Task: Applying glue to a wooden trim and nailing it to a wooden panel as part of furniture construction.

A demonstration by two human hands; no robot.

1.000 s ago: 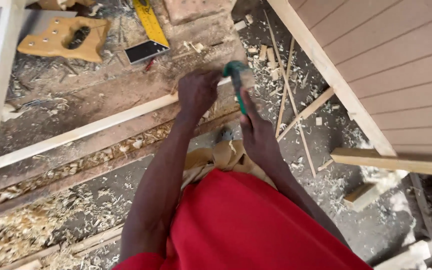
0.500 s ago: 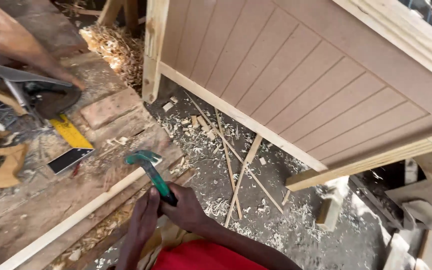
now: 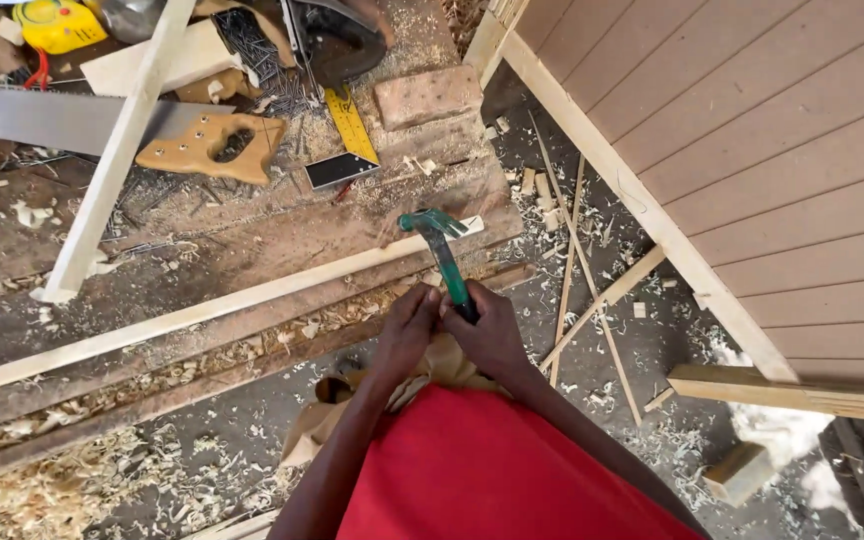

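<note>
Hands meet at the centre of a carpentry scene, seen from above the person's red shirt. The right hand has its fingers wrapped tight around the grip of a green-handled claw hammer, whose head points toward twelve o'clock and sits just over the end of a long pale wooden strip. The left hand presses against the right from nine o'clock, its fingers curled together near the hammer handle; whether they actually grip it cannot be told. The strip runs from the hammer head away toward eight o'clock across a rough, shaving-strewn workbench. At eleven o'clock lie a handsaw with a wooden handle, a yellow square ruler and a brick. A panelled wooden board fills the two o'clock side, with thin offcuts on the floor beside it.
</note>
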